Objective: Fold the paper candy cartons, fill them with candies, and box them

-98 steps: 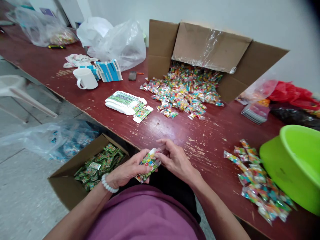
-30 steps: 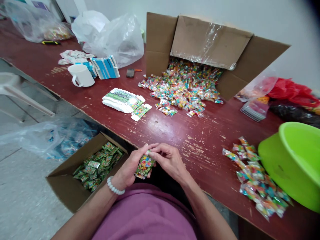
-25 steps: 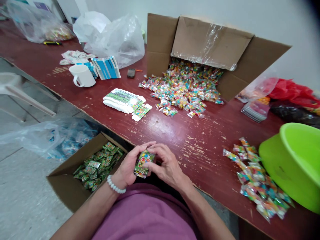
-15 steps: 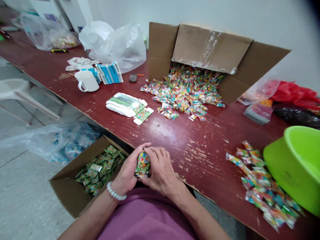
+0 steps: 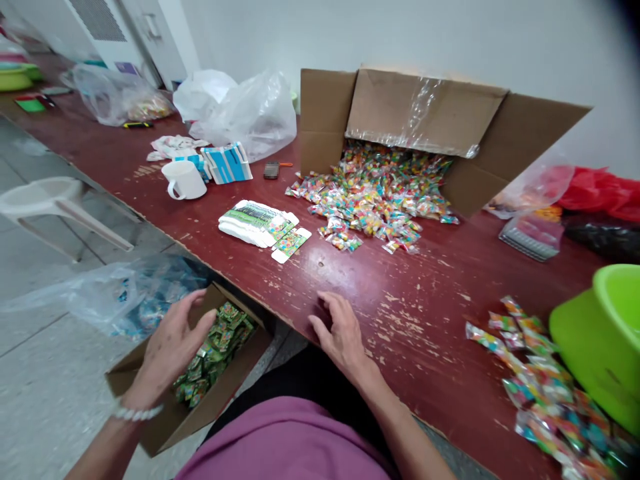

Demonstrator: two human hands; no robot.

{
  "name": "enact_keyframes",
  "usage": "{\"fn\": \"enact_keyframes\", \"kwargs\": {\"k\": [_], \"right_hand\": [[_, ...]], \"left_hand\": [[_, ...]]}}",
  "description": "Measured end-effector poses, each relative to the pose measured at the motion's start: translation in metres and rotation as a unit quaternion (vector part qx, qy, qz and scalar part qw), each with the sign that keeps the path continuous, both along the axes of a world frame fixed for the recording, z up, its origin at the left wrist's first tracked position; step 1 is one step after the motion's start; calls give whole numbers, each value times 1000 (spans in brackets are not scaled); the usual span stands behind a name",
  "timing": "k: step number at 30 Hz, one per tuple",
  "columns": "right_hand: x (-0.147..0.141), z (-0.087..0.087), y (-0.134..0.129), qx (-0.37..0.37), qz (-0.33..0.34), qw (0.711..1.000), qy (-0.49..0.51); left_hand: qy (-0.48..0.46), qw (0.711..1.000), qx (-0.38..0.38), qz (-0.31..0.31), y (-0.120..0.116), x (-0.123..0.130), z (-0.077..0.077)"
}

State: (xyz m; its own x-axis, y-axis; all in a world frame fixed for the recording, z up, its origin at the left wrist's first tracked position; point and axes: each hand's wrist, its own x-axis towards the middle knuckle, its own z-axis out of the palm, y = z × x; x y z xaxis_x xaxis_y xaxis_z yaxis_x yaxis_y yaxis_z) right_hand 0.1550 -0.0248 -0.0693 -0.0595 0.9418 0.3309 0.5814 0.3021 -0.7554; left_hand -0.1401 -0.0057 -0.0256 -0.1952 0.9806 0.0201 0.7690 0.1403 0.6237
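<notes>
My left hand [image 5: 173, 343] is over the cardboard box of small green packs [image 5: 220, 343], its thumb and fingers apart with nothing between them. At the table's front edge, my right hand [image 5: 340, 330] hovers or rests with fingers loosely curved and nothing in them. Beyond it lies a stack of flattened printed cartons [image 5: 257, 223], with one carton [image 5: 291, 244] fanned out at its right end. A large pile of wrapped candies [image 5: 375, 200] spills from an open cardboard box [image 5: 425, 110] at the back. More wrapped candies [image 5: 545, 387] lie at the right.
A green basin [image 5: 595, 340] stands at the right edge. A white mug [image 5: 185, 180], a blue-and-white carton [image 5: 227, 163] and clear plastic bags [image 5: 250, 120] sit at back left. On the floor are a white stool [image 5: 65, 200] and a clear bag with blue packs [image 5: 145, 300].
The small green printed pack has left my hands. My hands have parted, the left moving left over the floor box, the right moving slightly right and opening.
</notes>
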Motion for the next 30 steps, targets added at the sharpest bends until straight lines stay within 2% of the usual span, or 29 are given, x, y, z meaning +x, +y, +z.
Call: {"fn": "enact_keyframes", "kwargs": {"k": [3,5,7,9,11,13,15,17,21,24,28,30], "right_hand": [[7,-8,3,14,20,999,-36],[7,-9,2,17,43,998,-44],[7,-7,2,18,50,998,-35],[7,-5,2,23,50,998,-20],[8,-4,3,29,48,998,-9],[8,-4,4,28,48,998,0],[8,-4,5,23,49,999,8],[9,-6,6,14,34,999,37],[10,-10,6,-46,-63,981,178],[11,-7,2,-59,-110,961,248],[9,8,-2,51,-147,977,148],[10,14,0,68,-145,984,78]], "left_hand": [[61,988,73,-122,47,43,6],[123,976,65,-165,84,83,8],[180,971,9,-156,118,116,7],[198,969,-24,-147,145,135,4],[206,967,-57,-140,164,141,3],[213,963,-89,-139,172,140,3],[214,960,-107,-142,169,138,5],[211,959,-104,-156,153,138,6],[193,959,-49,-201,98,143,4],[148,961,46,-231,58,143,2],[133,948,129,-259,27,146,3],[154,937,149,-277,18,151,1]]}}
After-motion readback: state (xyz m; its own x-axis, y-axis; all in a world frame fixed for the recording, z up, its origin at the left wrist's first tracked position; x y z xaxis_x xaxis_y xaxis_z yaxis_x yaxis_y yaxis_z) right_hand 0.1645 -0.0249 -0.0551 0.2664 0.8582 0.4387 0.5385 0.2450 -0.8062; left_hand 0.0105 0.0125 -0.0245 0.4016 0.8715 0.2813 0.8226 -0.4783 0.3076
